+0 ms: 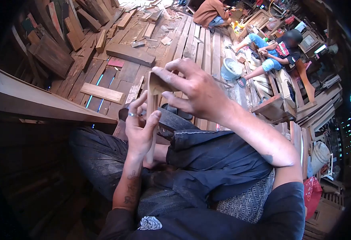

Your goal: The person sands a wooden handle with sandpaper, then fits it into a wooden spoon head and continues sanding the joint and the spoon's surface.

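A narrow, light wooden piece (152,140) stands nearly upright in front of my body, above my crossed legs. My left hand (140,124), with a ring on one finger, grips it around its middle, thumb on the right side. At its top end my right hand (191,86) holds a folded brown sheet (159,85), which looks like sandpaper, against the wood. The fingers of my right hand are bent around this sheet. Part of the wood's upper end is hidden behind the sheet.
Loose boards (102,92) and a thick plank (130,55) lie on the slatted floor ahead. A bucket (232,69) stands near a seated person (281,50) at the right. Another person (212,14) crouches farther back. A large panel (43,98) juts in from the left.
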Available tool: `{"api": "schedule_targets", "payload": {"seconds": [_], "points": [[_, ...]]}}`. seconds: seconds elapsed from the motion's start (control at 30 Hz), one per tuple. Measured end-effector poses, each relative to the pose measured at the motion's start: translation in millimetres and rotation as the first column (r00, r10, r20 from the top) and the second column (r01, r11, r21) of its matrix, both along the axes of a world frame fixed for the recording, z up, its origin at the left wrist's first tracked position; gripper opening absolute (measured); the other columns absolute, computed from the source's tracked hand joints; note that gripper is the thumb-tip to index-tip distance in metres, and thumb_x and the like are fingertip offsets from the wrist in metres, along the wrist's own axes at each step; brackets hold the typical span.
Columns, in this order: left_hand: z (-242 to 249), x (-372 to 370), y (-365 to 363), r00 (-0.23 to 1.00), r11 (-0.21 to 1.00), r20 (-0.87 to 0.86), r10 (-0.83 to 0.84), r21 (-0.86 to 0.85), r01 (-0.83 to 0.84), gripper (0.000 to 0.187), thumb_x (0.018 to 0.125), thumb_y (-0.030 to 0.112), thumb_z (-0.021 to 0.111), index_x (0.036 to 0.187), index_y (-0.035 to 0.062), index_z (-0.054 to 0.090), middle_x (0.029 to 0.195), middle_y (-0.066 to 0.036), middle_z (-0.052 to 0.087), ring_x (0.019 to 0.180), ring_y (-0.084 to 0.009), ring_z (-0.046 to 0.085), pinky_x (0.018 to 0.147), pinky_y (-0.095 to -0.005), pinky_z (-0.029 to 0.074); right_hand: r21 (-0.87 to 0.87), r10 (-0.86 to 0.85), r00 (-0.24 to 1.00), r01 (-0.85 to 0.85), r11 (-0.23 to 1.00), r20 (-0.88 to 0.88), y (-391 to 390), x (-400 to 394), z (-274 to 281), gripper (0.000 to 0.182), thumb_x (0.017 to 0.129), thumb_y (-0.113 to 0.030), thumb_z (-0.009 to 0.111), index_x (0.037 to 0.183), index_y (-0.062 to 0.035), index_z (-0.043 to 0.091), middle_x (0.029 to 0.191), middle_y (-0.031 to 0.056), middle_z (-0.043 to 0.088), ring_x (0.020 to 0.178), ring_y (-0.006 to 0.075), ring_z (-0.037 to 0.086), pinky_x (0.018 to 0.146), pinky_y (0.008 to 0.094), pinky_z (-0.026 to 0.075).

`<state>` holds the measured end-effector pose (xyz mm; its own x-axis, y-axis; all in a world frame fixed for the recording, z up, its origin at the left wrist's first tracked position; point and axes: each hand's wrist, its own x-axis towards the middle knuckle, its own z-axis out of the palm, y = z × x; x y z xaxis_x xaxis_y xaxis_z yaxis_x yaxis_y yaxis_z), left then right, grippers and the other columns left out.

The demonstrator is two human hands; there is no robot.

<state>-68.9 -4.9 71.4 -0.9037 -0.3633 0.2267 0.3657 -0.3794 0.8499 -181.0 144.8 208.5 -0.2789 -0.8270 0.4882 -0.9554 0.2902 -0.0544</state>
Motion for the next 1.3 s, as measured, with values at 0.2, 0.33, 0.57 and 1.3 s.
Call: {"api": "schedule_targets", "payload": {"seconds": [0.2, 0.33, 0.57, 1.3], "points": [[-1.0, 0.3, -2.0, 0.999, 0.997, 0.05, 0.001, -0.079, 0.003, 0.057, 0.101, 0.009, 0.075, 0.151, 0.0042, 0.048, 0.111, -0.004, 0.066, 0.08, -0.0054, 0.065, 0.067, -0.02, 0.051, 0.029, -0.035, 0.999, 0.035, 0.999, 0.005, 1.4, -1.2, 1.2, 0.06, 0.091, -0.019, 0.078, 0.147, -0.0073, 0.063, 0.118, 0.0143, 0.064, 0.109, 0.0311, 0.065, 0.094, 0.0433, 0.057], [-7.0, 0.6, 1.1, 0.998, 0.998, 0.039, -0.045, -0.052, 0.047, 0.058, 0.101, 0.008, 0.074, 0.153, 0.0041, 0.048, 0.111, -0.004, 0.066, 0.081, -0.0045, 0.064, 0.068, -0.0195, 0.051, -0.003, 0.004, 1.0, -0.003, 1.0, 0.013, -4.3, 4.5, 0.5, 0.059, 0.091, -0.019, 0.078, 0.147, -0.0075, 0.063, 0.119, 0.0146, 0.063, 0.109, 0.032, 0.065, 0.093, 0.044, 0.058], [-12.7, -1.1, -2.8, 0.999, 0.992, 0.046, -0.004, -0.124, 0.009, 0.058, 0.102, 0.005, 0.072, 0.154, 0.0043, 0.048, 0.114, -0.005, 0.066, 0.083, -0.0047, 0.065, 0.069, -0.019, 0.051, -0.023, -0.011, 0.998, 0.012, 1.0, 0.063, -1.5, 2.3, -5.2, 0.06, 0.091, -0.019, 0.078, 0.148, -0.0084, 0.063, 0.124, 0.0153, 0.06, 0.109, 0.0313, 0.065, 0.092, 0.0419, 0.059], [-14.5, 0.5, -4.6, 0.994, 0.99, 0.109, -0.022, -0.134, 0.037, 0.057, 0.113, 0.023, 0.055, 0.158, -0.0083, 0.043, 0.147, -0.017, 0.06, 0.13, -0.0193, 0.06, 0.109, -0.032, 0.049, 0.006, -0.009, 0.999, 0.009, 1.0, 0.034, -5.1, 2.2, -3.9, 0.059, 0.09, -0.019, 0.079, 0.146, -0.0076, 0.064, 0.119, 0.0154, 0.062, 0.108, 0.032, 0.063, 0.093, 0.0433, 0.057]]}}
